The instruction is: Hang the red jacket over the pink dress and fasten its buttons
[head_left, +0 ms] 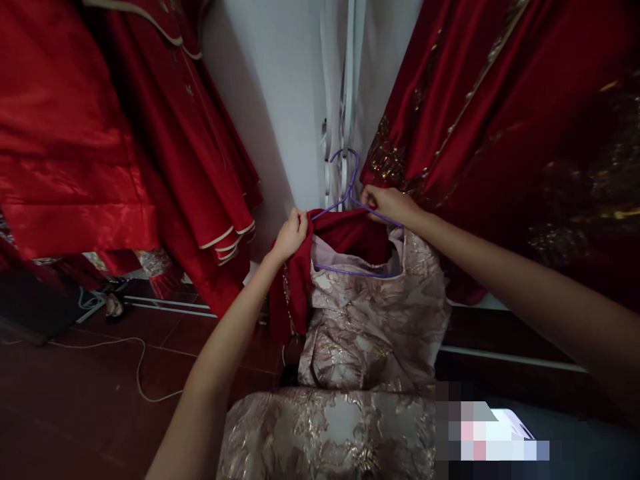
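A pale pink and gold brocade dress [375, 333] hangs on a thin purple hanger [353, 175] in front of me. Red cloth of a second garment [345, 230] lies over the hanger's shoulders, behind the dress's neckline, and drops down the left side with a beaded edge. My left hand [293, 235] is closed on this red garment at the left shoulder. Beside the hanger's right arm, my right hand [387, 202] is closed with its fingertips at the red cloth's upper edge; the exact grip is partly hidden.
Red garments [195, 133] hang at the left, and a red gown with gold trim [450, 127] hangs at the right. A white cable [143, 360] lies on the tiled floor. A bright screen [513, 427], partly pixelated, is at the lower right.
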Available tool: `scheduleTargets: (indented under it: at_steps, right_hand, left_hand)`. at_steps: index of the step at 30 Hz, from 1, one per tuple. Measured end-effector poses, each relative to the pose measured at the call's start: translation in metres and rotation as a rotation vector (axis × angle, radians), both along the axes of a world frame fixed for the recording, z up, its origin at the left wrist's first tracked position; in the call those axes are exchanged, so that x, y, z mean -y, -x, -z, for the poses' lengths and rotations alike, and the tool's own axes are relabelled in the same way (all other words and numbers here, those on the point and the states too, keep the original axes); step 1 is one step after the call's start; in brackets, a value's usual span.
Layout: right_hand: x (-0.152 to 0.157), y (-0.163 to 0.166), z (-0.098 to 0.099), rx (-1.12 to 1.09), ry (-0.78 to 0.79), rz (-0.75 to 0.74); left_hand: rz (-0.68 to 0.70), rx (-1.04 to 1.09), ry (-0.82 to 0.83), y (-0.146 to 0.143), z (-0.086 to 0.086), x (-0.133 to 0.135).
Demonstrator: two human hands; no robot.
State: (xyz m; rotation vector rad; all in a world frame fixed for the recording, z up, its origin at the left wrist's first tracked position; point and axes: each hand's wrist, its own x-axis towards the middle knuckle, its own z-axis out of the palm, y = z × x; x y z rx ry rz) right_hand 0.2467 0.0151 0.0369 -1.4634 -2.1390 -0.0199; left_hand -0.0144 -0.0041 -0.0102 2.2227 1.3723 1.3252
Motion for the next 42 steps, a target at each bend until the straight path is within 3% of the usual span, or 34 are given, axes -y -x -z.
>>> scheduleTargets:
  at_steps: [4, 8, 14, 18, 22, 25, 30, 36, 40, 42]
  right_hand:
    - [0.007, -0.041, 0.004, 0.018, -0.098, 0.282]
    - [0.016, -0.079, 0.005, 0.0, -0.04, 0.312]
    - [0.037, -0.114, -0.015, 0.028, -0.107, 0.365]
    - [0.042, -0.14, -0.017, 0.164, 0.08, 0.532]
    - [0.041, -0.163, -0.017, 0.198, 0.237, 0.711]
    - [0.055, -0.167, -0.022, 0.161, 0.223, 0.681]
    - [0.086, -0.125, -0.016, -0.344, 0.425, 0.32]
    - [0.096, 0.0, 0.044, -0.531, 0.09, 0.19]
    - [0.121, 0.055, 0.065, -0.54, 0.137, -0.203]
    - [0.135, 0.059, 0.065, -0.535, 0.122, -0.206]
  left_hand:
    - [-0.024, 0.048, 0.01, -0.008, 0.011, -0.008]
    - [0.023, 0.077, 0.022, -0.014, 0.016, -0.012]
    - [0.007, 0.056, 0.041, -0.015, 0.014, -0.01]
    - [-0.014, 0.004, 0.017, -0.017, 0.011, -0.005]
    - [-0.125, -0.113, -0.031, -0.02, 0.008, 0.009]
    - [-0.207, -0.187, -0.05, -0.021, 0.006, 0.017]
    - [-0.224, -0.213, -0.06, -0.026, 0.009, 0.02]
    - [-0.23, -0.126, -0.072, -0.03, 0.012, 0.026]
    - [-0.206, -0.086, -0.098, -0.018, 0.003, 0.032]
    - [-0.17, -0.087, -0.136, -0.011, -0.001, 0.036]
